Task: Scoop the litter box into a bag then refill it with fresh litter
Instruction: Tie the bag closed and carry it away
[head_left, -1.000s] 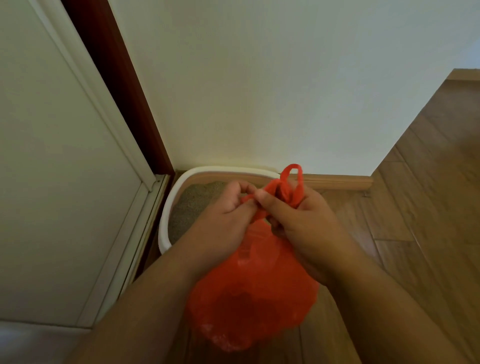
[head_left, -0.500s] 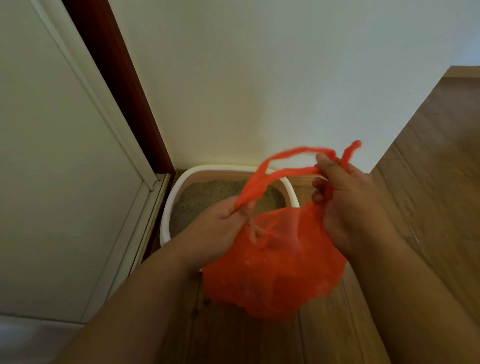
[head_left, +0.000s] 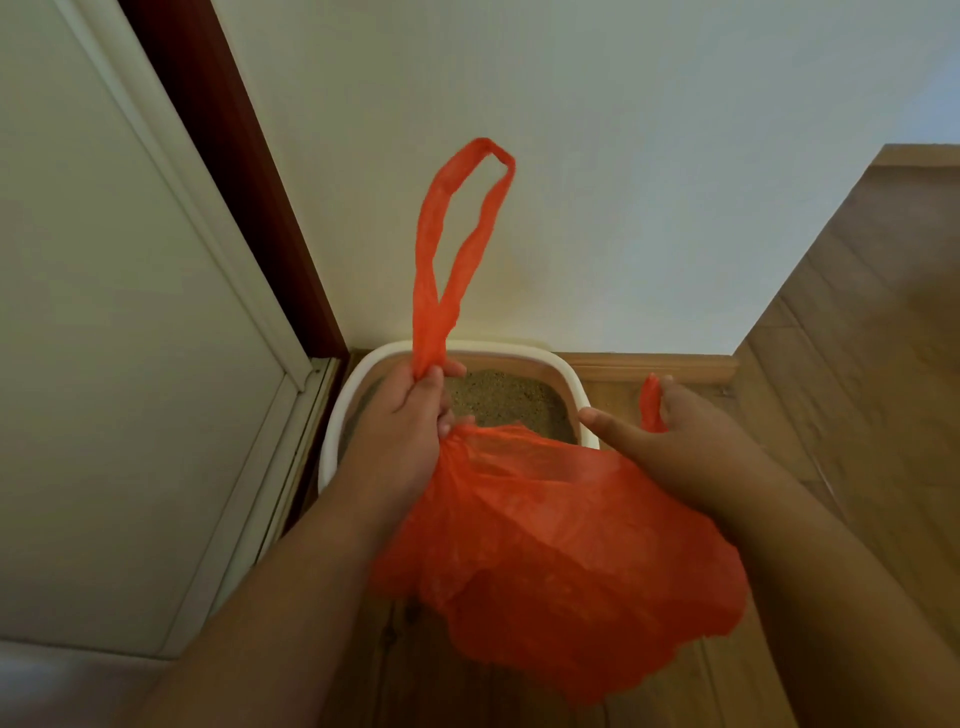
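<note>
An orange plastic bag (head_left: 550, 551) hangs between my two hands above the wooden floor. My left hand (head_left: 402, 426) grips the base of one bag handle, whose long loop (head_left: 457, 234) stands straight up against the wall. My right hand (head_left: 675, 441) holds the other handle, of which only a short orange end shows above the fingers. Behind the bag sits a white-rimmed litter box (head_left: 571, 379) in the corner, with tan litter (head_left: 504, 397) inside. The bag covers the near part of the box.
A white wall (head_left: 623, 182) rises right behind the box. To the left stand a white door (head_left: 104, 338) and its dark red frame (head_left: 234, 171). Wooden flooring (head_left: 872, 364) stretches away on the right, with a wooden skirting board (head_left: 654, 366) beside the box.
My hands have moved apart from a tight cluster at the bag's top. The handles have separated, and the left loop has swung upright. The bag has spread wide between my hands.
</note>
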